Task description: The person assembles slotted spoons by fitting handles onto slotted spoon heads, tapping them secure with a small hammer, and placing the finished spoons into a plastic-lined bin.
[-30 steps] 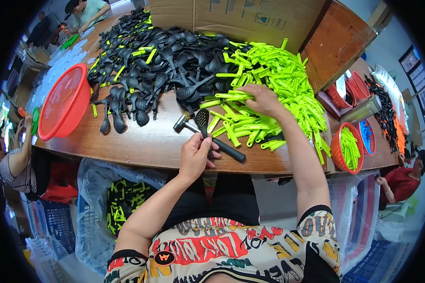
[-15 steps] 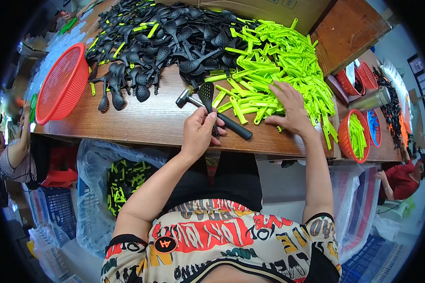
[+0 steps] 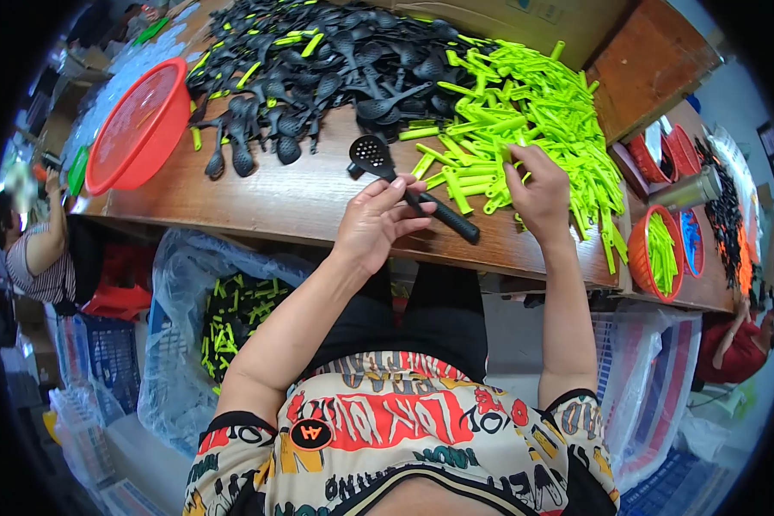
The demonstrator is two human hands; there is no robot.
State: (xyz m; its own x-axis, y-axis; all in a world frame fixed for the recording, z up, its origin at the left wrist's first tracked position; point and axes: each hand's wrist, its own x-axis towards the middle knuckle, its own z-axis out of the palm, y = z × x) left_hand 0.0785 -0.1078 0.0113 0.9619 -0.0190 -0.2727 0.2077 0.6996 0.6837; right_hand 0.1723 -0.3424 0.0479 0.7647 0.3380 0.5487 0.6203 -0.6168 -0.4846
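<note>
A black slotted spoon is held by its stem in my left hand, its perforated head pointing up and away from me. Beneath it lies a hammer with a black grip, its head mostly covered by the spoon. At the edge of the heap of lime-green handles, my right hand pinches a green piece between thumb and fingers. Left of that heap, many black spoons are piled on the wooden table.
A red basket is at the table's left. At the right are a basket of green handles, a metal flask and a wooden board. A plastic-lined crate stands below. Other people sit at both sides.
My right hand has drawn back from within the green heap and closed at its near edge. My left hand has turned, palm more upward, tilting the spoon over the hammer. The camera view has shifted.
</note>
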